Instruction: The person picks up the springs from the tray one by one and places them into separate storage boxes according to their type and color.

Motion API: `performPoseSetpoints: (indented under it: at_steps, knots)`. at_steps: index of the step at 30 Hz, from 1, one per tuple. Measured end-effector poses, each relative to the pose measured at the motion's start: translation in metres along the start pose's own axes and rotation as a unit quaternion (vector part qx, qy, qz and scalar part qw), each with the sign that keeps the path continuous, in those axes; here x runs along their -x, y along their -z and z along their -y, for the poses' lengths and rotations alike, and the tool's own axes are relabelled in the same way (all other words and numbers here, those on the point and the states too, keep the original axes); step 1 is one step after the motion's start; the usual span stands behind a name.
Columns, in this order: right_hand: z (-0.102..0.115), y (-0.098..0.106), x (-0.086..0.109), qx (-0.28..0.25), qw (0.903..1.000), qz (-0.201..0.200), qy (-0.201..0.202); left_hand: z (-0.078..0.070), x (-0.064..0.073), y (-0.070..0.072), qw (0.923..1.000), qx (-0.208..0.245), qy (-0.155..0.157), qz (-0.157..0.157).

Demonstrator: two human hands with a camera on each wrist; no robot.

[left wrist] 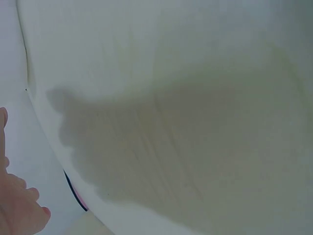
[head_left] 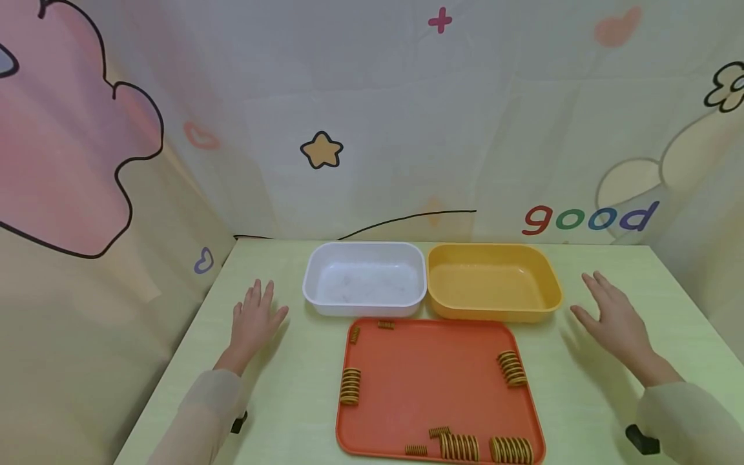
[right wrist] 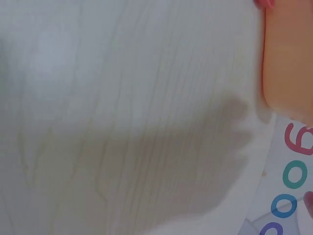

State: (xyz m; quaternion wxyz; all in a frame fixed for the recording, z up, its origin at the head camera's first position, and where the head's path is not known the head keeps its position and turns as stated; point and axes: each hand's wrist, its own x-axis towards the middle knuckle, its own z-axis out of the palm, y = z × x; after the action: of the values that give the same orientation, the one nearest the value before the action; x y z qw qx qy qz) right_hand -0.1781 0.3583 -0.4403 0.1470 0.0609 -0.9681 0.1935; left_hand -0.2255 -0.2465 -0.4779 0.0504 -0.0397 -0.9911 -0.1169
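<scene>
My left hand (head_left: pixel 253 326) is held over the left side of the table with its fingers spread and nothing in it. On the other side my right hand (head_left: pixel 617 323) is likewise empty, its fingers extended to the right of a yellow basin (head_left: pixel 494 312). Between the hands lies an orange-red tray (head_left: pixel 430 381). Along its edges are several ridged, gold-brown pieces that look like coils or rows of rings, among them a large one (head_left: pixel 351 386) on the left and another (head_left: pixel 512 369) on the right. Smaller ones (head_left: pixel 386 325) lie at the back and front edges.
A white basin (head_left: pixel 365 310) stands beside the yellow one, behind the tray. The pale wood-grain table (head_left: pixel 296 387) ends at a printed cloth backdrop (head_left: pixel 395 129) with cloth at both sides. Each wrist view mostly shows the table surface with a hand's shadow.
</scene>
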Motion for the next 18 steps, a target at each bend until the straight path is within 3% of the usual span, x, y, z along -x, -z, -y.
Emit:
performPoseSetpoints:
  at_steps: [4,6,18]
  knots:
    - [0.009,0.0,0.005,-0.006,0.997,-0.074,0.023,0.0,0.003,-0.002,1.0,0.002,-0.003,-0.004]
    - [0.014,0.001,0.006,-0.011,0.9956,-0.088,0.028,-0.001,0.005,-0.002,1.0,0.006,-0.005,-0.006]
    - [0.024,0.005,0.013,-0.087,0.9961,0.009,-0.004,-0.011,0.013,-0.003,0.9992,0.019,-0.031,-0.017]
